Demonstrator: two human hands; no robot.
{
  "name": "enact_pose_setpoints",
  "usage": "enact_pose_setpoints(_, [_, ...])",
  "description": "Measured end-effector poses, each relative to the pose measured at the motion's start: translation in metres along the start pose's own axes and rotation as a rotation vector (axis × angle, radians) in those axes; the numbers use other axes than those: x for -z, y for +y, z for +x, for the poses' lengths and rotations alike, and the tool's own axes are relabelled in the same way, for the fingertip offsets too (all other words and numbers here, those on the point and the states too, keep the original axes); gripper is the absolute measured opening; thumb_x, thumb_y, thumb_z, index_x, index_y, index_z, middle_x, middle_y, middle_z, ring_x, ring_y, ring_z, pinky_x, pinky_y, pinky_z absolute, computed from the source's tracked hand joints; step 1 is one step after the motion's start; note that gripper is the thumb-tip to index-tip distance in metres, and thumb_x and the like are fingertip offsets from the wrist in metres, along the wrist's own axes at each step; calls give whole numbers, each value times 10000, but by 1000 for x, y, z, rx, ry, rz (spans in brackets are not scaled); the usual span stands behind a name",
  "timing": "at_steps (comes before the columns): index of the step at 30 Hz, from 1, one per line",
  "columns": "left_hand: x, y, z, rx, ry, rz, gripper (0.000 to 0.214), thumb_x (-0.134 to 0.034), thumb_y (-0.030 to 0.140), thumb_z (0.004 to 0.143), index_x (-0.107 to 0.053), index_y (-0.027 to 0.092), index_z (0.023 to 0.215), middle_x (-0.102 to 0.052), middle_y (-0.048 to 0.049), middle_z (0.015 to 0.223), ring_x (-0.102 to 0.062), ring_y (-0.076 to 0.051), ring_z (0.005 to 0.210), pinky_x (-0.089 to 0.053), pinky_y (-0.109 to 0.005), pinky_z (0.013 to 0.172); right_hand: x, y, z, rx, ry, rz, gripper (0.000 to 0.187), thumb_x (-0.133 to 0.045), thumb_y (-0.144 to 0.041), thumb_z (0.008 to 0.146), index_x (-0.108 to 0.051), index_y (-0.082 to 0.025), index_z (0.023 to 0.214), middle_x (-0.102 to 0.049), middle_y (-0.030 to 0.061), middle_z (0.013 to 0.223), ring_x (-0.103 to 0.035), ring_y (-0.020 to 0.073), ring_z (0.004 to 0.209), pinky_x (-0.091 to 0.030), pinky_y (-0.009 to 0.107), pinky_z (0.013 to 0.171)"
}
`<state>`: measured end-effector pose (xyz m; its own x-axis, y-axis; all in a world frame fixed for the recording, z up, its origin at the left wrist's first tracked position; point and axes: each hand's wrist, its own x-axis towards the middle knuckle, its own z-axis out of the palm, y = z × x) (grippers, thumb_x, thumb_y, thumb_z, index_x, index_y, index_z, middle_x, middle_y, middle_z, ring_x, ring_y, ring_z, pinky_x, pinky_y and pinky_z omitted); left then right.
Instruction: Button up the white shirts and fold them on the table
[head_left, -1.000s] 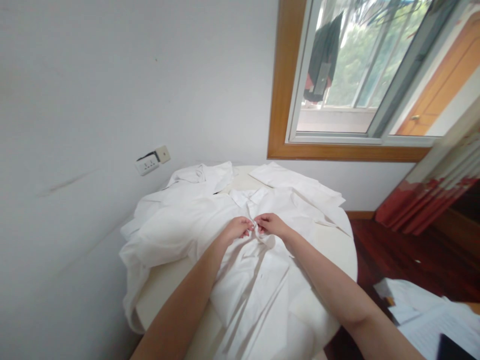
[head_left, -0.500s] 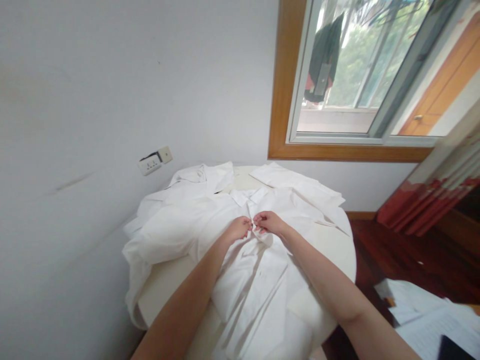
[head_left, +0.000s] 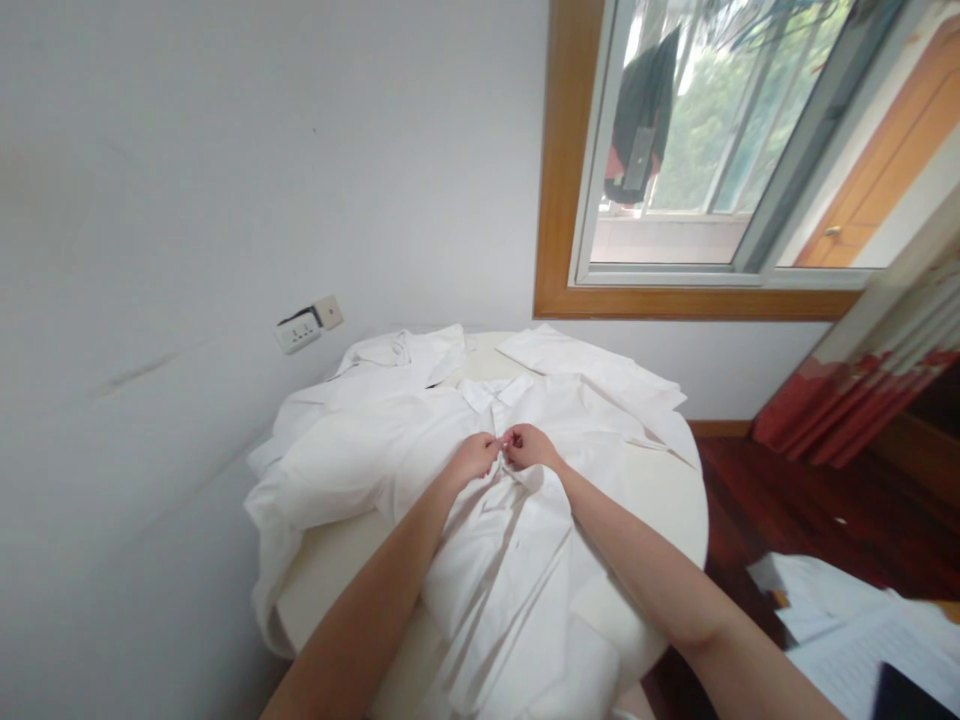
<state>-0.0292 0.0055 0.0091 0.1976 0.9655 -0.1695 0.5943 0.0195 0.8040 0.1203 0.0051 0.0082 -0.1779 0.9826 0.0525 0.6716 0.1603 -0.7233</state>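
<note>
A white collared shirt [head_left: 517,570] lies face up across a round cream table, its collar towards the wall and its lower part bunched towards me. My left hand [head_left: 475,458] pinches the front opening below the collar. Right beside it, with fingertips touching or almost touching, my right hand [head_left: 528,447] is closed on the same front edge. Any button between the fingers is too small to make out. The cloth just below both hands is lifted into folds.
More white garments lie on the cream table [head_left: 660,500] at the back left and back right. A wall socket [head_left: 298,332] is at the left, a window [head_left: 675,150] at the upper right. Papers [head_left: 870,640] and a dark object stand at the lower right, near a red-and-white curtain [head_left: 847,390].
My right hand has moved slightly left, its fingers now closer together and nearer the left hand. The cloth below my right hand has folded up a little more.
</note>
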Motion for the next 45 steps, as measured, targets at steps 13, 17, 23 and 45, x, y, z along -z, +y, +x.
enact_pose_setpoints(13, [0,1,0,-5,30,-41,317,-501,430,803,-519,178,612,-420,62,397,-390,-89,374,-301,-215,437,-1,0,1,-95,7,19,172,-641,-168,716,-697,-169,879,-642,4,705,-551,105,617,-374,200,563])
enact_pose_setpoints(17, [-1,2,0,23,54,-35,264,-498,356,807,-532,171,622,-429,61,398,-395,-84,371,-300,-209,435,0,5,3,-115,-55,129,176,-632,-147,726,-689,-164,891,-617,-23,631,-542,93,560,-376,189,533])
enact_pose_setpoints(23, [-2,4,0,42,67,-41,222,-523,312,792,-553,165,627,-453,51,400,-415,-90,378,-300,-209,431,4,10,3,-98,-131,282,193,-629,-141,739,-674,-149,927,-534,-74,532,-467,59,447,-376,171,493])
enact_pose_setpoints(45, [9,18,-5,129,-6,-228,164,-522,187,699,-554,147,543,-430,47,421,-374,-69,413,-270,-194,421,5,1,-4,39,-14,-97,74,-607,-146,738,-677,-168,730,-646,20,650,-585,128,640,-397,214,610])
